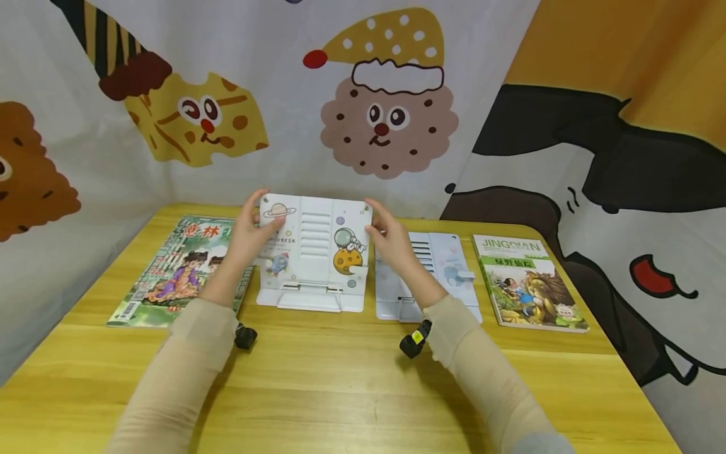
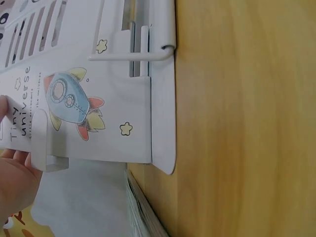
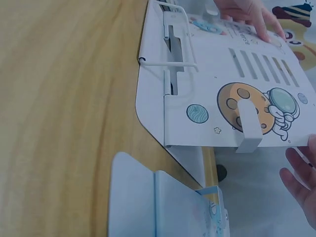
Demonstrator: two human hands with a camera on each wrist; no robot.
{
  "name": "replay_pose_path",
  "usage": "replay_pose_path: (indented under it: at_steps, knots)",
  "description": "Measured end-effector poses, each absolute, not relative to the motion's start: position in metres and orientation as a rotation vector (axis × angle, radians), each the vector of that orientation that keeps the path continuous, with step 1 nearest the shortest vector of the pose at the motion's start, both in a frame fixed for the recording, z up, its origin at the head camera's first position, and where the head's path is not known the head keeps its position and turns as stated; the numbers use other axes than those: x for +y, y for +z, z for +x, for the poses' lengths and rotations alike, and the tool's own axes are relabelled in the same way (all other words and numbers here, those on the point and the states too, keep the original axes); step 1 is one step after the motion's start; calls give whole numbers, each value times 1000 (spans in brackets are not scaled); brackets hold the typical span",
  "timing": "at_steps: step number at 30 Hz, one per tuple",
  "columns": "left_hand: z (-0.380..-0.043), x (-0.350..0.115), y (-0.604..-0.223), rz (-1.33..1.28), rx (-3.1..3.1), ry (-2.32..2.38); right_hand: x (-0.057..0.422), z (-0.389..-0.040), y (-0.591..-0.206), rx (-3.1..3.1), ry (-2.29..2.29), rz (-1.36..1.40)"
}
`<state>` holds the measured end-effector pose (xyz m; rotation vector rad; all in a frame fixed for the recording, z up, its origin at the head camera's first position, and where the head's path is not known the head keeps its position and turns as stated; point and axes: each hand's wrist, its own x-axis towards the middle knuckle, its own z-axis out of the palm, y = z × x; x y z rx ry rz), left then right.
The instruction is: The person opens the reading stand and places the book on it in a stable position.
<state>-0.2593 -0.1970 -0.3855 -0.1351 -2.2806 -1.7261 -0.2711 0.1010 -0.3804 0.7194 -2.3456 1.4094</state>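
White, slotted and printed w/ an astronaut, a rocket and a ringed planet, the panel-type book stand (image 1: 317,271) stood just left of the frame's ctr., tilted back, its foot on the yellow wood-grain table (image 1: 351,391). It was right b/w the two hands, its width running L to R; it looked approx. square, so no clear long axis. Neither hand was obviously nearer, both being up at its sides. The left hand (image 1: 249,236) pinched the left edge, thumb on the printed front, other fingers behind. The right hand (image 1: 394,243) had fingertips at the upper right edge, other fingers loosely apart; couldn't tell if it gripped or only touched. A white wire rack (image 2: 123,57) jutted from the stand's foot. Just right of ctr., partly behind the R forearm, was a pale blue slotted stand (image 1: 445,265); farther off, mid-right of the frame, a thick paperback w/ a green title band (image 1: 533,284). Mid-left: a glossy green illustrated magazine (image 1: 176,271), partly behind the L forearm.
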Motion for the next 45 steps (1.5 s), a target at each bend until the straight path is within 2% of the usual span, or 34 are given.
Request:
replay_pose_path:
  at_steps: [7, 17, 22, 27, 45]
  knots:
    - [-260, -195, -385, -89, -2255, -1737, 100, -280, -381, -2374, 1421, 708]
    - [-248, -207, -378, -222, -2421, -1682, 99, -273, -376, -2425, 1536, 610]
    - [-238, -218, -373, -295, -2562, -1550, 96, -264, -370, -2447, 1345, 530]
    - [-223, -236, -372, -330, -2711, -1413, 82, -247, -366, -2316, 1159, 577]
    - [-175, -333, -378, -299, -2791, -1156, -12, -155, -389, -2155, 1488, 936]
